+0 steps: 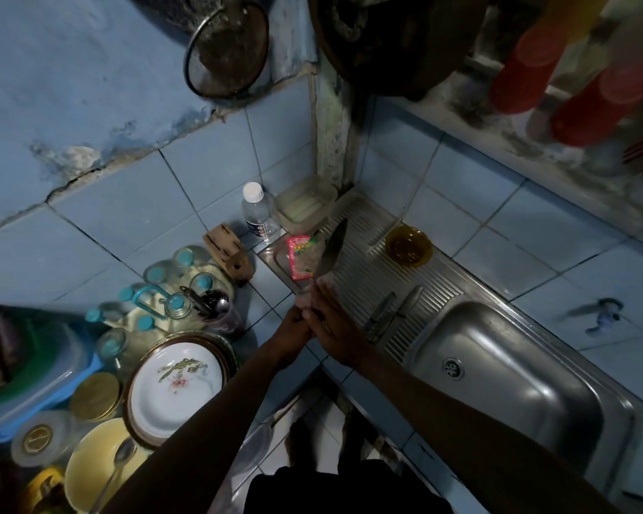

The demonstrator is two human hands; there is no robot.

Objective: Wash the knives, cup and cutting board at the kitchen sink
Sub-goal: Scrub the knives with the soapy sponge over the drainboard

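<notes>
Drainboard (364,276) with knives (390,313), bowl (409,246)

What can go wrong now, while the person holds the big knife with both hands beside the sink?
1. The right hand rubs the large knife close to its blade, so a slip could cut the fingers.
2. The left hand grips only the handle end; if it is wet, the knife may twist or drop toward the bare feet below.
3. The raised tip points at the pink packet and might knock it.

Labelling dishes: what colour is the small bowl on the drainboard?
Amber-brown, see-through bowl; shows best in the head view.
</notes>
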